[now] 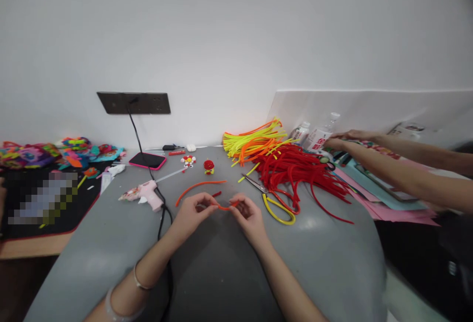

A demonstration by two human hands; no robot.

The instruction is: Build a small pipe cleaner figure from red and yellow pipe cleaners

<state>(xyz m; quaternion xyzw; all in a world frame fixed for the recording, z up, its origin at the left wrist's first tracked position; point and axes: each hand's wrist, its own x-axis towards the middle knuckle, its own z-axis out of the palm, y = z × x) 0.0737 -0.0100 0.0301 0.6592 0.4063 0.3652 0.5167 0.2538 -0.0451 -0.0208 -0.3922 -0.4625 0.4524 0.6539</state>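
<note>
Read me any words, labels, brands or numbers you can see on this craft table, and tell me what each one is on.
Nothing can be read for certain.
Bottle labels: red and white print, too blurred to read.
Paper by the far wall: printed, too small to read.
Black mat: a pixelated patch, nothing to read.
Glue gun, phone, scissors: no text visible.

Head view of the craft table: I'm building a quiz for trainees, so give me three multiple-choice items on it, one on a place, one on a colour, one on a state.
1. Where does the glue gun lie?
A. left of the hands
B. on the red pipe cleaner pile
C. beside the bottles

2. What colour are the scissors' handles?
A. blue
B. yellow
C. black

3. How is the orange pipe cleaner held?
A. lying untouched
B. one hand only
C. between both hands

Answers: 1 A, it rests on the grey table left of the left hand. 2 B, the loops are yellow. 3 C, left hand and right hand pinch its ends.
</note>
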